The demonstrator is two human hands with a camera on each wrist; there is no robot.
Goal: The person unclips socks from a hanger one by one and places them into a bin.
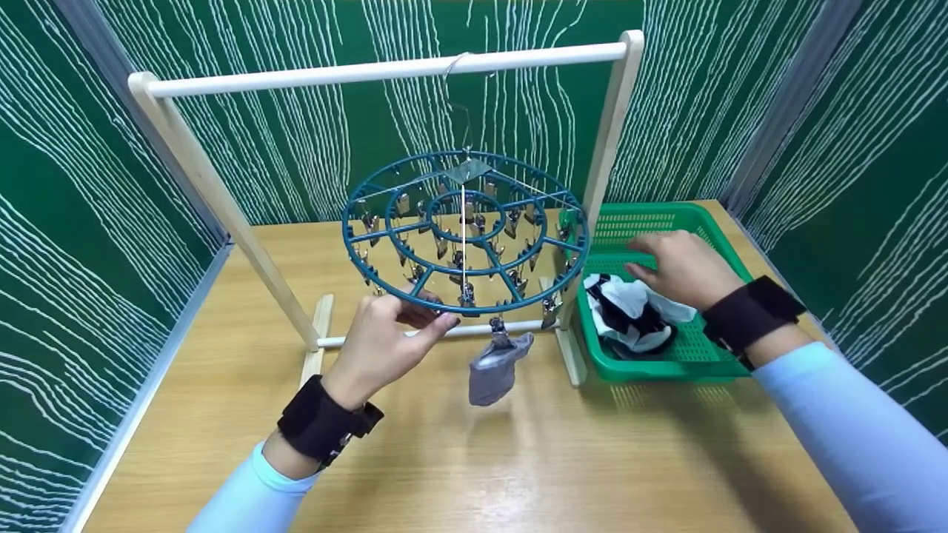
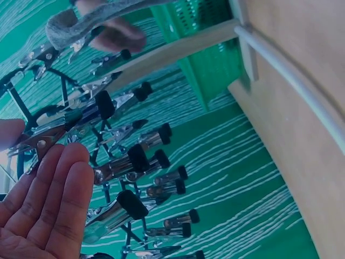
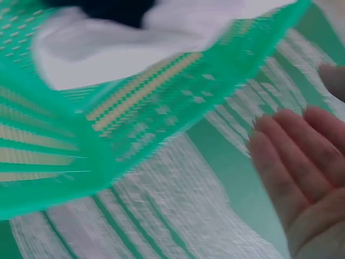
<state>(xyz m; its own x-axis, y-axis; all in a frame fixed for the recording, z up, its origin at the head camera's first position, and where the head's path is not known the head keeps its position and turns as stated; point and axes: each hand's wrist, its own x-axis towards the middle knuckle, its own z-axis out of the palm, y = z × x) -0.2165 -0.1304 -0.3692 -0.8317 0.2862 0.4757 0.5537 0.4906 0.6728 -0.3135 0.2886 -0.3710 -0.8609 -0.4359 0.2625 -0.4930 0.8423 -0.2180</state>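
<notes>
At the near rim of a round dark-green clip hanger, my left hand pinches a metal clip between thumb and fingers. Just right of that hand, a small grey sock dangles from another clip. Over the green basket is my right hand, its fingers loosely bent and holding nothing. Beneath it in the basket lie white and black cloth pieces. In the right wrist view, the hand's fingers extend beside the basket wall.
The hanger hooks over the white bar of a wooden stand on the wood table. Several more metal clips hang under its rings. Green walls with white streaks enclose the back and both sides.
</notes>
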